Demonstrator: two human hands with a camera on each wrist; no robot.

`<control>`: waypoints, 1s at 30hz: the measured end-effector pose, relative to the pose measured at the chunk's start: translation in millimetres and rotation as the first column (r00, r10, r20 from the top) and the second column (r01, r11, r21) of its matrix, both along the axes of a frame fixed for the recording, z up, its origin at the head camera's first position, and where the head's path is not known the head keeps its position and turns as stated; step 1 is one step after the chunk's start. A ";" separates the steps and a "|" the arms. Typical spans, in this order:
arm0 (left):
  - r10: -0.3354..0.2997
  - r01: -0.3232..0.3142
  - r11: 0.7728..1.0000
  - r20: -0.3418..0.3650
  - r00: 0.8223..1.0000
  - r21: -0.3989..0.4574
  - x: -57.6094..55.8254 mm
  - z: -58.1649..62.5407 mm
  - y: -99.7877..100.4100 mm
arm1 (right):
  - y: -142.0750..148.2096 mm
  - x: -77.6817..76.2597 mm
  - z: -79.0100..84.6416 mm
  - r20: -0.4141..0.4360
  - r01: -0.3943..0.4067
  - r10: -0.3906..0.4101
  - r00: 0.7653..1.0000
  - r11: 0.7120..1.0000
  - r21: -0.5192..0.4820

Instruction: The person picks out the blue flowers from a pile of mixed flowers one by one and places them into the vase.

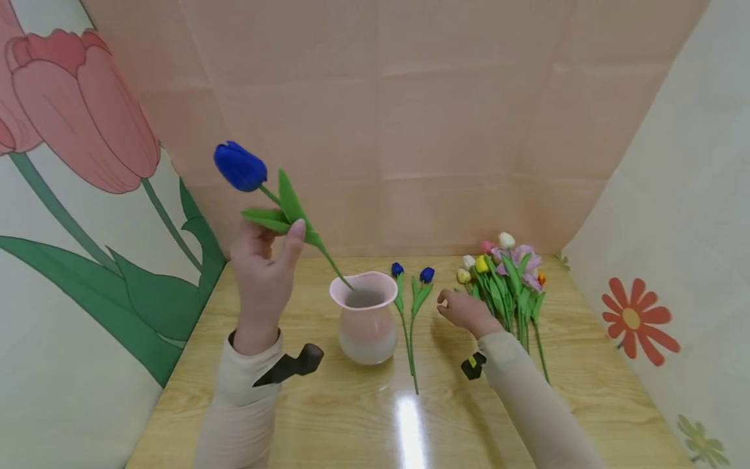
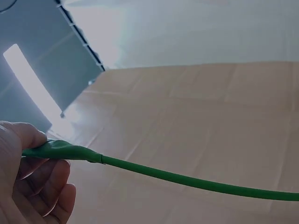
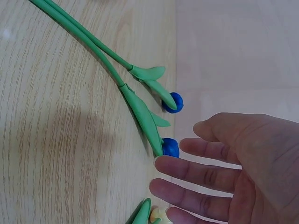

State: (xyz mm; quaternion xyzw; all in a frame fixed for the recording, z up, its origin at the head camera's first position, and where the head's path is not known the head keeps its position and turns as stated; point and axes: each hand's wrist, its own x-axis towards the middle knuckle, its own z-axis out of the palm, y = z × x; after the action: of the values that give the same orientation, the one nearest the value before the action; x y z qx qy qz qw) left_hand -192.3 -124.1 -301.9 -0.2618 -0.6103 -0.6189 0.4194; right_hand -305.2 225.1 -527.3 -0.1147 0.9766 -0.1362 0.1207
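Note:
My left hand (image 1: pixel 263 280) pinches a blue tulip (image 1: pixel 240 167) by its leafy stem between thumb and fingers. The bloom tilts up to the left, and the lower end of the stem reaches into the mouth of a pink and white vase (image 1: pixel 368 335). In the left wrist view the green stem (image 2: pixel 187 179) runs off to the right from the fingers. My right hand (image 1: pixel 467 311) hovers over the table with relaxed fingers, holding nothing. Beside it lie two more blue tulips, one nearer (image 1: pixel 426 275) and one closer to the vase (image 1: pixel 397 269).
A bunch of mixed flowers (image 1: pixel 515 280), with white, yellow, pink and purple blooms, lies on the wooden table (image 1: pixel 316 417) at the right. A plain pinkish-tan backdrop (image 1: pixel 439 130) rises behind the table. Flower-printed panels stand at left and right.

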 end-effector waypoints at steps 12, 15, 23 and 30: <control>0.065 -0.049 0.983 0.085 0.994 -0.175 -9.8 -19.3 8.2 | 2.0 3.5 -4.2 0.004 0.012 -0.011 1.000 0.999 -0.036; 0.062 -0.039 0.980 0.117 0.991 -0.195 -10.0 -22.6 9.0 | 3.4 4.1 -4.7 0.013 0.018 -0.018 1.000 0.999 -0.047; 0.105 -0.029 0.955 0.246 0.964 -0.295 -13.3 -33.2 8.9 | 3.0 2.1 -2.2 0.021 0.017 -0.016 1.000 0.999 -0.048; 0.137 0.036 0.917 0.398 0.907 -0.398 -22.7 -47.7 7.6 | 2.1 1.6 -1.8 0.027 0.021 -0.019 0.999 0.998 -0.053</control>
State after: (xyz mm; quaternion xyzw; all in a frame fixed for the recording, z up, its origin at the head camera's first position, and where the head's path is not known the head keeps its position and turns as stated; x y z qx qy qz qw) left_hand -215.0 -116.5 -349.6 -0.1867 -0.8048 -0.5127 0.2335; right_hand -303.6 227.2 -529.0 -0.1062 0.9720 -0.1651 0.1292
